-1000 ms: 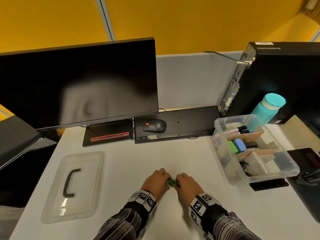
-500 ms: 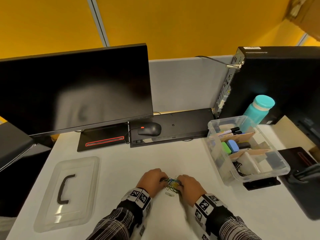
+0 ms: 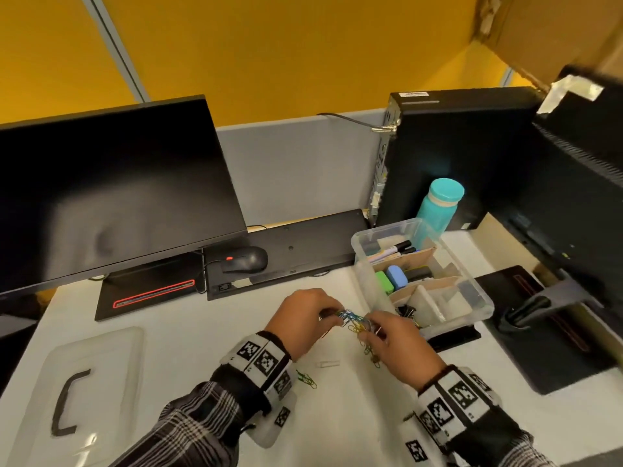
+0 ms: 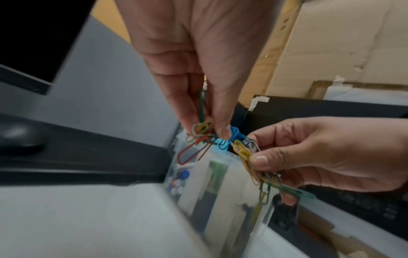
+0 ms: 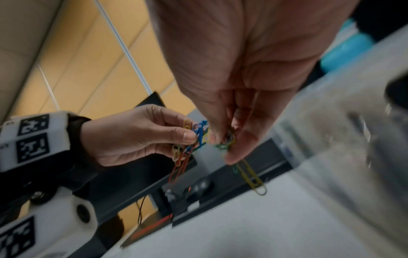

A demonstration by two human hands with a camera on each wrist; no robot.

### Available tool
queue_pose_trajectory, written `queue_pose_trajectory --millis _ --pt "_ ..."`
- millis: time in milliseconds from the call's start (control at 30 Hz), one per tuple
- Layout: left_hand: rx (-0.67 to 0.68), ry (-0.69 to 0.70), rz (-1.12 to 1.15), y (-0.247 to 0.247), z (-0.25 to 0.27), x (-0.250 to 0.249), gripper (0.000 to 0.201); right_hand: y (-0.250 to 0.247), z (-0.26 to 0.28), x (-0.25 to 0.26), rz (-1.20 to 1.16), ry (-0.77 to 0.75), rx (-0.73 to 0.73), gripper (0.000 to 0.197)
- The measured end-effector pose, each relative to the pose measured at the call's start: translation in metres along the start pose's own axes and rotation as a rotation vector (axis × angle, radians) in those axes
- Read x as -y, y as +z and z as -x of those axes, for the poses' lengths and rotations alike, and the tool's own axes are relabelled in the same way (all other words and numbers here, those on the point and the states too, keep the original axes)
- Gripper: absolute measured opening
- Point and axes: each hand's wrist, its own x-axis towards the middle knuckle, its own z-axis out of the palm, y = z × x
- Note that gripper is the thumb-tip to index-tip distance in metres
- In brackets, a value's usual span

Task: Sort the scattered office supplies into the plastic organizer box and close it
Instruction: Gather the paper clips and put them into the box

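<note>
- Pinching one tangle of paper clips (image 3: 354, 322) above the desk (image 3: 188, 335), left hand (image 3: 305, 318) and right hand (image 3: 399, 345) each grip part.
- Organizer box (image 3: 362, 274) stands open just right.
- Its lid (image 3: 101, 345) lies far left; loose clips (image 3: 307, 379) rest under the wrists.

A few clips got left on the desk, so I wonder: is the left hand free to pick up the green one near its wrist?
Probably not yet: the left hand pinches the paper clip bundle; the green clip lies unobstructed.

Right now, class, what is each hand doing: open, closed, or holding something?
Left hand: closed, pinching one end of the tangled paper clips.
Right hand: closed, pinching the other end of the same clips.
</note>
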Motion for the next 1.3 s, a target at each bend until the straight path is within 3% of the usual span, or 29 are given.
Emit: queue_pose_trajectory --millis 233,400,533,667,800,900,1000,1133,1300 --pt "-0.05 0.086 0.116 0.001 -0.074 -0.087 0.022 -0.099 0.006 -0.035 0.153 0.041 -0.217 0.016" --pt "-0.02 -0.033 0.192 0.029 -0.131 -0.13 0.027 -0.134 -0.012 -0.085 0.109 0.114 -0.345 0.013" --pt "0.035 -0.163 0.158 0.055 -0.151 -0.133 0.02 -0.126 -0.02 -0.109 0.13 0.16 -0.327 0.014" --pt "0.063 -0.256 0.222 0.074 -0.154 -0.132 0.002 -0.117 -0.025 -0.112 0.247 0.191 -0.299 0.017" --pt "0.085 -0.296 0.305 0.084 -0.157 -0.145 0.014 -0.119 -0.028 -0.107 0.364 0.273 -0.203 0.019" --pt "0.077 -0.302 0.317 0.088 -0.158 -0.149 0.026 -0.121 -0.029 -0.103 0.4 0.304 -0.148 0.019" --pt "0.13 -0.284 0.276 0.088 -0.155 -0.147 0.006 -0.121 -0.028 -0.102 0.429 0.335 -0.115 0.02" --pt "0.184 -0.166 0.098 0.079 -0.147 -0.14 0.023 -0.119 -0.024 -0.101 0.472 0.34 -0.089 0.024" --pt "0.121 -0.11 0.141 0.05 -0.124 -0.114 0.025 -0.12 -0.021 -0.096 0.443 0.337 -0.13 0.024"
